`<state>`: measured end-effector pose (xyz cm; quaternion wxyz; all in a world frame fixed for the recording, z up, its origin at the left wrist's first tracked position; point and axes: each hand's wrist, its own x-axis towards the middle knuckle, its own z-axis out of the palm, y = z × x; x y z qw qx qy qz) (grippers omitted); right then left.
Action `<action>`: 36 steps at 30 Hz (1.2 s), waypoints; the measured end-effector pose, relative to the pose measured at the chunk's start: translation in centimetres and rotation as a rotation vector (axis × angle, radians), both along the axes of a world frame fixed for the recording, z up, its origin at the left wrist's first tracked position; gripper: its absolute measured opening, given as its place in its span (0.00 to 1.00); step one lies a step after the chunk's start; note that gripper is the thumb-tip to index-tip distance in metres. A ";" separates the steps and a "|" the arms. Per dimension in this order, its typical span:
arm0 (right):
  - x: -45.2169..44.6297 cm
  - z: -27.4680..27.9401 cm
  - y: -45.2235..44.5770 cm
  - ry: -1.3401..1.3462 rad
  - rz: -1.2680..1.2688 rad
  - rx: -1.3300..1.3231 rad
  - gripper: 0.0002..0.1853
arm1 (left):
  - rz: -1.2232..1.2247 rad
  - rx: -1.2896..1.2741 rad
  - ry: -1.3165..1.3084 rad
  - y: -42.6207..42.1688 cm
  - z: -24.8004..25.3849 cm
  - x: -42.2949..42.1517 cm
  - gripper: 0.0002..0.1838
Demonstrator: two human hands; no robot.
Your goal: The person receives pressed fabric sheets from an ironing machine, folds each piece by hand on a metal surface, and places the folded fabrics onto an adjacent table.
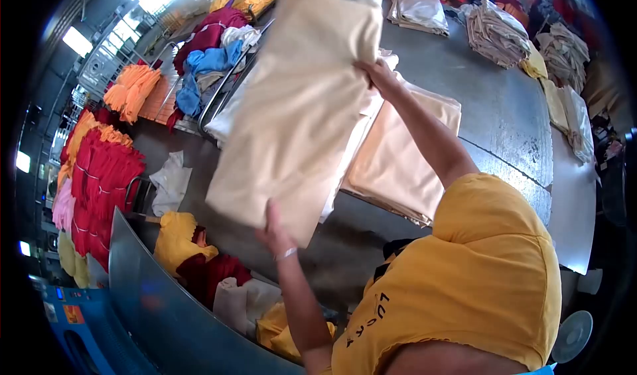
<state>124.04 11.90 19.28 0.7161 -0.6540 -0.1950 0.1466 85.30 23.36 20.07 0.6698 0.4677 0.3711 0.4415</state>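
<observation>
A large folded beige cloth is held up at a slant in front of me, between my two hands. My right hand grips its right edge near the top, fingers closed round the fold. At the lower edge my left hand has its thumb on the front of the cloth, with the fingers mostly hidden behind it. Below the cloth and to its right, a stack of folded beige cloths lies on the metal table. White folded cloth shows beside that stack, partly covered.
Folded white cloths and pale stacks lie along the table's far side. Yellow cloth and dark red cloth sit low at left behind a metal panel. Red bundles and a blue cloth heap stand farther left.
</observation>
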 end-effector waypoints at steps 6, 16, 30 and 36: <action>1.7 -10.1 -4.5 -0.159 -0.301 -0.418 0.24 | -0.053 0.005 0.303 4.7 -12.1 1.8 0.29; -43.4 -8.0 12.2 -0.117 1.318 -0.053 0.12 | 0.776 -0.023 0.299 -2.2 -14.2 -35.4 0.14; -96.3 -11.2 6.3 -1.188 1.726 0.393 0.16 | 1.379 -0.239 1.819 -23.8 -12.9 -98.6 0.23; -98.0 -14.5 8.0 -1.334 1.780 0.328 0.20 | 1.231 -0.643 1.774 -20.1 -17.2 -110.8 0.42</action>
